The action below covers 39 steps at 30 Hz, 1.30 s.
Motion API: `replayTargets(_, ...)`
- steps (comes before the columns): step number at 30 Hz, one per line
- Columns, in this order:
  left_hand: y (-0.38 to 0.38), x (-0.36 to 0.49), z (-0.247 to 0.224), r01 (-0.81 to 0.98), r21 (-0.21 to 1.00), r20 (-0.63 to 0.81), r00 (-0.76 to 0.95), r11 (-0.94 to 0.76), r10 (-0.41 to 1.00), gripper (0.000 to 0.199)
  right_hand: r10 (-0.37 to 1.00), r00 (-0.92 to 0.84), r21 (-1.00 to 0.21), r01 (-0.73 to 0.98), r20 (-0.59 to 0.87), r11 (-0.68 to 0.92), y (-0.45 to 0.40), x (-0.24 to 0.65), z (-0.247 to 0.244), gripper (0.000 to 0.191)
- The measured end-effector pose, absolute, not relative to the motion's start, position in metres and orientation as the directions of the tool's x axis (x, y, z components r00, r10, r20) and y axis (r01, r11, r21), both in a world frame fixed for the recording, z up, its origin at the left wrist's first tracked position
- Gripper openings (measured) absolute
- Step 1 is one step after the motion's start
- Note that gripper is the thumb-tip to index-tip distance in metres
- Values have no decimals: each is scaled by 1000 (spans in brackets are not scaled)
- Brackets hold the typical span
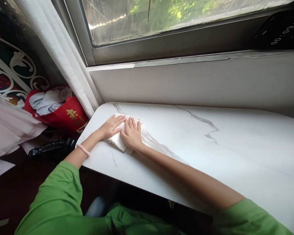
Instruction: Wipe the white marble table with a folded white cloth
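Observation:
A folded white cloth (pixel 118 141) lies on the left part of a white marble-patterned tabletop (pixel 176 130). My left hand (pixel 110 126) rests flat on the cloth's left side, its fingers stretched out toward the right. Beside it, my right hand (pixel 132 134) presses down on the cloth with the fingers pointing to the window. The two hands almost touch at the thumbs. Much of the cloth is hidden under them. A pink-and-white band (pixel 83 150) circles my left wrist.
A window (pixel 147 58) runs above the low wall behind the table. At the left hang a white curtain (pixel 56 49) and pale pink fabric (pixel 12 124). A red bag (pixel 61 119) stuffed with light cloth stands near the table's left end.

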<state>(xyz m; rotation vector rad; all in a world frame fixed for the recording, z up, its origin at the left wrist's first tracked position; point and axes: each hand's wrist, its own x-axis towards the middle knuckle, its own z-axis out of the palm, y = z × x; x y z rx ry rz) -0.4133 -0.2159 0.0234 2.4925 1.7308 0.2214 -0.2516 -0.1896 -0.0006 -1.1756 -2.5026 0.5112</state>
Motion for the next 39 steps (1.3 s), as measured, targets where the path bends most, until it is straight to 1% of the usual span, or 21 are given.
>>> replayTargets(3,-256,-411,30,934,174,34,310,-311,950,55,720,-687,-459,611,99,645,-220,-249,4,65)
replayTargets(6,-294,-406,37,949,215,-8,237,-230,971,55,637,-770,-472,546,44,693,-244,-244,8,69)
replayTargets(8,-314,-402,40,955,248,-40,174,-159,984,53,572,-820,-502,493,5,711,-256,-242,10,74)
replayTargets(10,-329,-396,40,961,260,-52,109,-92,993,52,523,-852,-556,447,-27,700,-265,-240,12,79)
replayTargets(12,-337,-391,37,969,243,-28,58,-50,998,52,512,-858,-620,425,-43,660,-269,-239,15,79)
replayTargets(14,-338,-388,34,975,217,8,45,-46,999,52,525,-849,-669,427,-65,608,-268,-241,19,77)
replayTargets(16,-332,-390,31,979,198,31,52,-57,998,52,531,-841,-689,445,-101,573,-261,-246,24,74)
replayTargets(18,-320,-397,28,981,186,46,43,-51,998,52,537,-834,-677,467,-124,568,-248,-256,27,72)
replayTargets(20,-300,-407,25,985,173,60,1,-12,998,52,565,-819,-643,487,-101,591,-230,-271,29,68)
replayTargets(23,-262,-428,20,985,163,65,-68,56,996,51,638,-769,-563,539,-27,626,-202,-298,26,63)
replayTargets(25,-233,-443,18,985,164,82,-75,61,994,49,674,-738,-508,574,19,643,-182,-316,22,62)
replayTargets(28,-193,-465,15,989,142,171,-55,30,984,45,702,-707,-455,598,89,660,-151,-338,14,60)
replayTargets(30,-170,-476,14,992,125,201,-40,15,979,44,721,-681,-437,614,127,658,-131,-349,9,60)
replayTargets(35,-128,-495,11,992,126,141,-40,22,989,46,737,-639,-413,623,221,664,-92,-371,0,59)
replayTargets(39,-113,-504,11,991,131,151,-11,-9,989,44,748,-616,-418,630,244,655,-77,-381,-4,58)
